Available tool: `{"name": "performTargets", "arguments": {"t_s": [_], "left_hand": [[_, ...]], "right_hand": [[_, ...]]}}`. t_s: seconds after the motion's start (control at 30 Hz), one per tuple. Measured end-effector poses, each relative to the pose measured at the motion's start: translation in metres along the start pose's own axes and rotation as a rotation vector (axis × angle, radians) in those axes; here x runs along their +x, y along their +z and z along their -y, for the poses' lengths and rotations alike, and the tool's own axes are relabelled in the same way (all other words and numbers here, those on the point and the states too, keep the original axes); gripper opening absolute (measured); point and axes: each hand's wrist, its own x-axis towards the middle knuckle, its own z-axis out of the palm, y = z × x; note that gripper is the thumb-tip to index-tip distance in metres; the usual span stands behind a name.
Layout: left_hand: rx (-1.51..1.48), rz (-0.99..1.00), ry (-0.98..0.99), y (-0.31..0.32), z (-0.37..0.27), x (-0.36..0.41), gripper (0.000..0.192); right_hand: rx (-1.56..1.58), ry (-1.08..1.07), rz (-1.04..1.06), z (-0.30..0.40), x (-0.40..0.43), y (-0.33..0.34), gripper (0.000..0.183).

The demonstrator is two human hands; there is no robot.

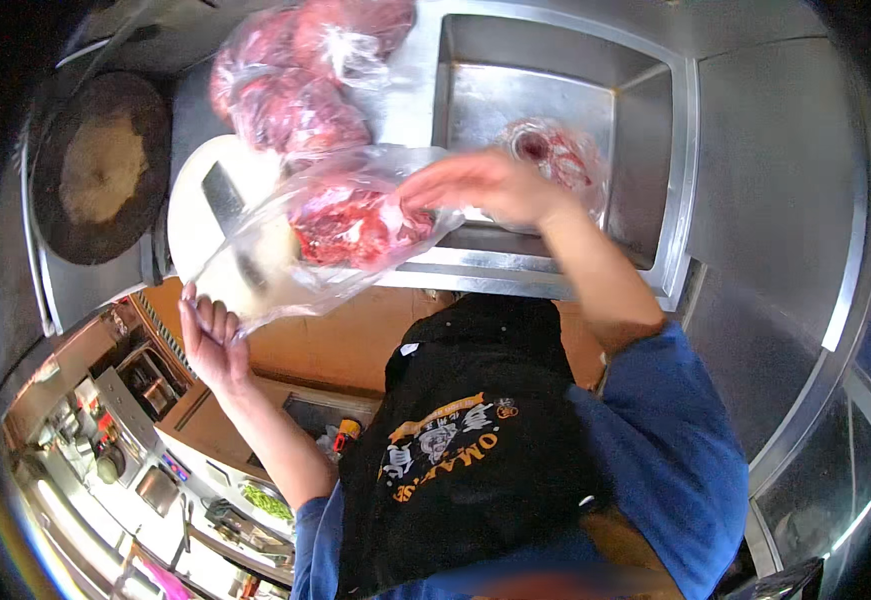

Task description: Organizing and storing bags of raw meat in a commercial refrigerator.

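A clear plastic bag point(285, 300) with raw red meat point(353, 229) inside stretches between my hands, over the round white cutting board point(191, 187) and the sink's near left corner. My left hand point(214, 334) pinches the bag's lower left edge, beyond the counter front. At the other end, my right hand point(491, 184) reaches over the sink with its fingertips against the meat or the plastic around it. Blur hides whether those fingers grip. On the board lies a broad dark blade point(223, 196), partly covered by the bag.
Several bulging bags of raw meat point(293, 112) lie behind the board. The steel sink point(634, 165) holds a blood-streaked plastic bag point(563, 161). A dark round pan point(101, 169) with pale contents stands at far left. A steel panel point(773, 187) rises on the right.
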Motion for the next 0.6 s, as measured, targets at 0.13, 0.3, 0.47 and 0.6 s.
{"name": "performTargets", "arguments": {"t_s": [0.13, 0.3, 0.47, 0.6], "left_hand": [[-0.010, -0.077, -0.060, -0.007, 0.017, 0.006, 0.027], [0.074, -0.234, -0.110, -0.012, 0.044, -0.002, 0.026], [0.108, -0.294, -0.122, 0.003, 0.057, -0.008, 0.026], [0.250, -0.371, -0.072, 0.015, 0.057, -0.018, 0.025]], "right_hand": [[-0.122, 0.433, -0.779, -0.059, -0.072, -0.131, 0.019], [-1.297, 0.942, -0.044, -0.228, -0.172, -0.152, 0.035], [-1.472, 0.986, -0.125, -0.270, -0.185, -0.124, 0.050], [-1.225, 0.935, -0.411, -0.273, -0.190, -0.141, 0.043]]}}
